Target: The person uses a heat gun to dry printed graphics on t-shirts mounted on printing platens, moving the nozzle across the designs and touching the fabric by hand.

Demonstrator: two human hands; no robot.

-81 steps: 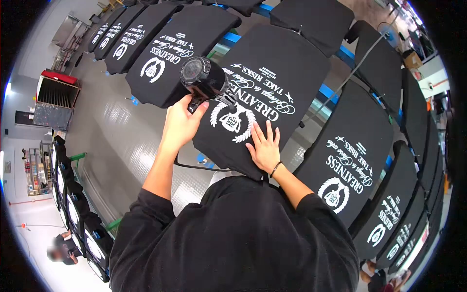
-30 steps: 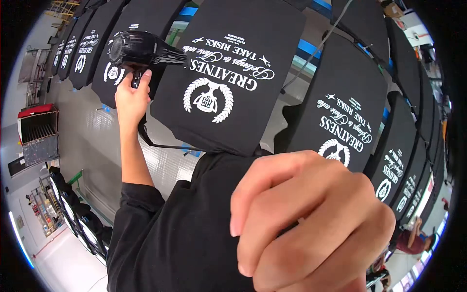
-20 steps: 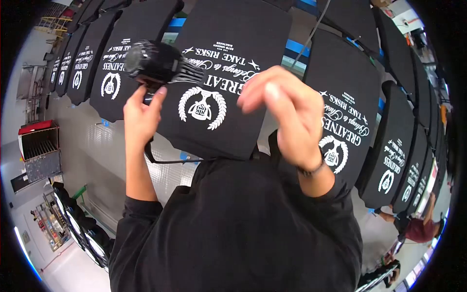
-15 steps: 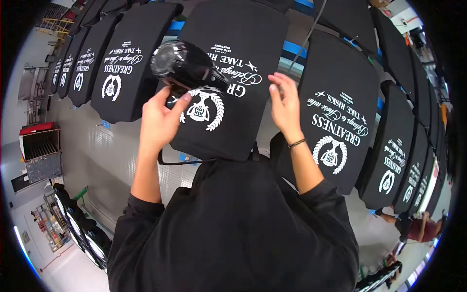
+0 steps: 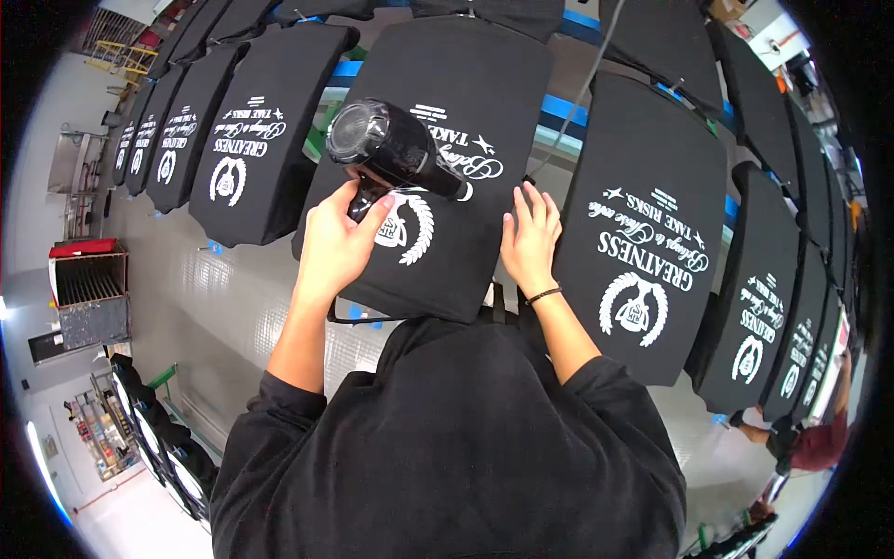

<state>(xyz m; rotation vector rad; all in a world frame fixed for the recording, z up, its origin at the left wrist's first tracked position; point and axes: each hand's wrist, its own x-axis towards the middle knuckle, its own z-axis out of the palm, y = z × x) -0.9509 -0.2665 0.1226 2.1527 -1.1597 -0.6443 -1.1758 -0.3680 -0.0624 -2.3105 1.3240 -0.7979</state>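
My left hand (image 5: 340, 242) grips the handle of a black hair dryer (image 5: 396, 149), its body tilted and its narrow end pointing right. The hair dryer is over a black T-shirt (image 5: 438, 270) stretched flat on a board in front of me, and it covers part of the white lettering and wreath print. At the right edge of that shirt is my right hand (image 5: 534, 233), fingers stretched out and holding nothing. Whether its fingertips touch the shirt, I cannot tell.
Boards with matching printed shirts stand to the left (image 5: 256, 140) and to the right (image 5: 643, 214). A thin grey rod or cable (image 5: 589, 84) slants down near my right hand. Another person (image 5: 819, 443) is at the far right. A red-topped rack (image 5: 88, 279) stands left.
My left hand and the hair dryer have shifted right and slightly down over the shirt. My right hand has come lower, to the shirt's right edge, fingers more spread. The view has tilted slightly.
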